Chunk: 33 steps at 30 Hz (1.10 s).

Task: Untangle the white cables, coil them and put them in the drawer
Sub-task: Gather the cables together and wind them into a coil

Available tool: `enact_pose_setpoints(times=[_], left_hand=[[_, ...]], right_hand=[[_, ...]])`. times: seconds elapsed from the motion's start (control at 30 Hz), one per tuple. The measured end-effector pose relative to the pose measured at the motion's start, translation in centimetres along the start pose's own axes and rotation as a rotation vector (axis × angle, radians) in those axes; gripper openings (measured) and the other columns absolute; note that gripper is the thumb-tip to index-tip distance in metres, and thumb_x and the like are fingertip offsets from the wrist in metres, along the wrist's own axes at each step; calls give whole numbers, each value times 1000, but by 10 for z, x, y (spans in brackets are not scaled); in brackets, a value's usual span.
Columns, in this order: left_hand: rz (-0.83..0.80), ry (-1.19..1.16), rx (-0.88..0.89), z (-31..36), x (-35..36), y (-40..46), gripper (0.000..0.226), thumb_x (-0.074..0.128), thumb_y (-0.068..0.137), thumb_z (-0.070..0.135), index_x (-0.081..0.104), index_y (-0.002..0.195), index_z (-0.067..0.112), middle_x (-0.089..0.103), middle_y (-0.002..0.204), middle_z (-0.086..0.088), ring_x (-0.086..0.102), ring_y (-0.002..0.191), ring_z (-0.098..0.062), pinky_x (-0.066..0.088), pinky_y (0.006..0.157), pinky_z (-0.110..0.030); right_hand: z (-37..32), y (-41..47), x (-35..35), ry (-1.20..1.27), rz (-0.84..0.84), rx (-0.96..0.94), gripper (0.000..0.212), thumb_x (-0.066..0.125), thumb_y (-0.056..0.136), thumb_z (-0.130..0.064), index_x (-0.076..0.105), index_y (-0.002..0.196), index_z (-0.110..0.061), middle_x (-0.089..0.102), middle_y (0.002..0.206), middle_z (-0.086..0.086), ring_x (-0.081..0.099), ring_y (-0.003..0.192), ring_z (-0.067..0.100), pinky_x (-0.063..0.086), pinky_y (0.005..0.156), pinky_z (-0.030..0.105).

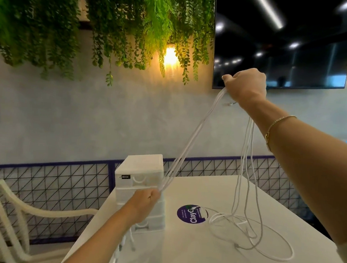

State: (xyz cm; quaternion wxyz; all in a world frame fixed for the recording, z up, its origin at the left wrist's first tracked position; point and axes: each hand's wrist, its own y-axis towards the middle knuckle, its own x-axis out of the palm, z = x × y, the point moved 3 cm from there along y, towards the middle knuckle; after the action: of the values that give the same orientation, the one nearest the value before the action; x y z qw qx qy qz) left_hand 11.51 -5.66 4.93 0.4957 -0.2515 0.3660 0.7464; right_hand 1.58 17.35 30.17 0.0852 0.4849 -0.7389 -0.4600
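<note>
Both grips, left hand (146,199) and right hand (246,84), clenched round white cables (192,136), before drawer unit (142,182).

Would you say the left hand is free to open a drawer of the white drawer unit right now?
Probably not yet: the left hand sits just in front of the drawer unit, but it grips the white cables stretched up to the right hand.

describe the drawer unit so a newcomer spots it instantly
Start at the white table. At its far left edge stands a small translucent white plastic drawer tower, just behind the left hand. It alone is boxy and stacked, with a black label on its top drawer.
</note>
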Motion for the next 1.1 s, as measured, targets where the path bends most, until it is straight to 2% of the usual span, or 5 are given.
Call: enact_pose_setpoints(times=[0.37, 0.57, 0.7, 0.97, 1.1], left_hand=[[-356, 228, -3, 40, -8, -6, 7, 46, 90, 12, 47, 84, 16, 50, 77, 4, 46, 66, -9, 37, 61, -14], [216, -578, 314, 193, -124, 36, 32, 28, 101, 25, 52, 83, 16, 54, 80, -6, 53, 78, -21, 46, 76, -28], [82, -535, 175, 244, -132, 45, 68, 11, 93, 63, 50, 67, 15, 51, 56, -5, 47, 46, -16, 41, 52, -23], [76, -517, 132, 216, -126, 53, 52, 43, 84, 69, 38, 55, 26, 19, 41, 9, 14, 36, -8, 12, 39, -17], [219, -566, 103, 204, -126, 55, 23, 69, 80, 45, 51, 85, 31, 20, 48, 5, 14, 32, -7, 12, 36, -13]], right_hand=[[-23, 10, -22, 203, 58, -7, 43, 56, 88, -44, 50, 56, -15, 50, 61, -1, 45, 51, 11, 44, 57, 25], [-69, -18, -5, -145, -36, -272, 54, 33, 98, -45, 64, 82, -3, 57, 82, 10, 54, 76, 21, 35, 64, 24], [-81, -34, 5, -62, -64, -299, 33, 37, 98, -26, 64, 104, -8, 64, 104, 11, 56, 82, 23, 40, 65, 31], [-38, -48, 7, 837, -511, 86, 27, 48, 95, -33, 51, 79, -12, 44, 50, 1, 30, 38, 11, 22, 41, 22], [-13, -74, 16, 1016, -627, 93, 15, 53, 93, -22, 51, 85, -10, 43, 57, -2, 28, 40, 7, 24, 39, 18]])
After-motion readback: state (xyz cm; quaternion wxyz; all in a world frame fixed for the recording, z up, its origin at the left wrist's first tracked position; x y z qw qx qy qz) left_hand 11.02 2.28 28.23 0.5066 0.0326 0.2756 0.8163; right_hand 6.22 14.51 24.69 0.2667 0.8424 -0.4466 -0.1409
